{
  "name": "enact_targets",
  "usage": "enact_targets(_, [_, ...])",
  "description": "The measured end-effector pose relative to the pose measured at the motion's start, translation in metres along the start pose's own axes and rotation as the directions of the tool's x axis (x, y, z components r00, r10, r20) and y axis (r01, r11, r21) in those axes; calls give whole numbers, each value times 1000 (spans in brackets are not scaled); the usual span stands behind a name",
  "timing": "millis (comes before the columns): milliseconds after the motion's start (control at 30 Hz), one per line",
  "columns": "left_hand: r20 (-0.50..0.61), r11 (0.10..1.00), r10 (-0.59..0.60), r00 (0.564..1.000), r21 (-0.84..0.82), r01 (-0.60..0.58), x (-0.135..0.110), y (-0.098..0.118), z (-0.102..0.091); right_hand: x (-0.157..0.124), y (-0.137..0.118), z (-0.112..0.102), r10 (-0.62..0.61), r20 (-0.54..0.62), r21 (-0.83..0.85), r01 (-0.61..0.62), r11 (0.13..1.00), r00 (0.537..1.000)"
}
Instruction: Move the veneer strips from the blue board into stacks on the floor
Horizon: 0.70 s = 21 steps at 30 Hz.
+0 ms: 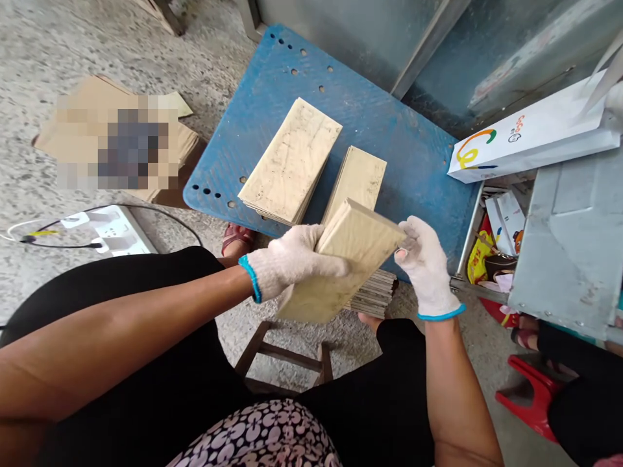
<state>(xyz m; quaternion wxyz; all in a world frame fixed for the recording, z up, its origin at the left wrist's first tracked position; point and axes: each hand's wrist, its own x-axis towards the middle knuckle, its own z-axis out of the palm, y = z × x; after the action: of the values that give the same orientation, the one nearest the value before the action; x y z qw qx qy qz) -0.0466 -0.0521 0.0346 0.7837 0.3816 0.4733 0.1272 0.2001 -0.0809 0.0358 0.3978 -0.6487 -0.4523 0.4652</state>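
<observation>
My left hand (304,259), in a white knit glove with a blue cuff, grips a small stack of thin pale wooden boards (365,243), thumb across the face. The stack is tilted above my lap. At its right corner is my right hand (428,266), gloved the same way, with curled fingers and thumb about the corner; a bare fingertip shows through the glove. Beyond my hands, a larger pile of boards (294,159) lies on a blue plastic table (389,139). Beside it is a narrower pile (363,175), partly hidden by the held boards.
More stacked boards (372,292) show below the held ones. A wooden stool (292,357) stands between my legs. At left are a power strip (109,230) and cardboard (102,97). At right are a white paper bag (530,133), a metal cabinet (564,240) and a red stool (530,395).
</observation>
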Motion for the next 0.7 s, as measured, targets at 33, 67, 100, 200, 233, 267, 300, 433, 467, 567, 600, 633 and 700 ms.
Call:
enact_targets(33, [15, 996, -28, 999, 88, 27, -3, -5, 1, 1, -6, -4, -20, 100, -83, 28, 996, 995])
enact_targets(67, [27, 983, -47, 999, 176, 42, -6, -11, 1, 0, -12, -5, -20, 204, -181, 57, 982, 979])
enact_targets(100, [36, 966, -58, 998, 256, 47, -9, -17, 2, -1, -18, -4, 4, 308, -281, 87, 956, 951])
enact_targets(200, [53, 912, -96, 994, 405, 67, -18, -33, 1, -8, -26, 9, 138, 532, -488, 170, 856, 836])
enact_targets(233, [59, 898, -123, 991, 432, 86, -21, -36, 1, -11, -25, 15, 183, 578, -519, 185, 834, 796])
enact_targets(267, [64, 884, -154, 986, 455, 109, -24, -39, 0, -14, -24, 21, 219, 610, -536, 193, 822, 762])
enact_targets(300, [66, 870, -183, 981, 476, 130, -27, -40, -2, -16, -22, 26, 242, 628, -547, 198, 814, 739])
enact_targets(433, [81, 824, -174, 981, 559, 99, -36, -39, -9, -25, -14, 40, 239, 640, -553, 222, 803, 730])
enact_targets(467, [89, 811, -151, 985, 580, 72, -37, -38, -12, -27, -14, 42, 230, 646, -547, 231, 805, 728])
enact_targets(567, [114, 768, -99, 989, 641, 3, -38, -41, -21, -37, -12, 50, 205, 652, -546, 265, 795, 730])
enact_targets(600, [128, 756, -92, 988, 655, -15, -38, -44, -24, -42, -11, 53, 190, 640, -557, 280, 782, 744])
enact_targets(633, [145, 745, -87, 986, 666, -32, -37, -48, -27, -48, -10, 57, 171, 620, -573, 294, 765, 766])
enact_targets(700, [181, 722, -77, 980, 688, -70, -34, -56, -34, -60, -6, 67, 131, 575, -608, 315, 728, 807])
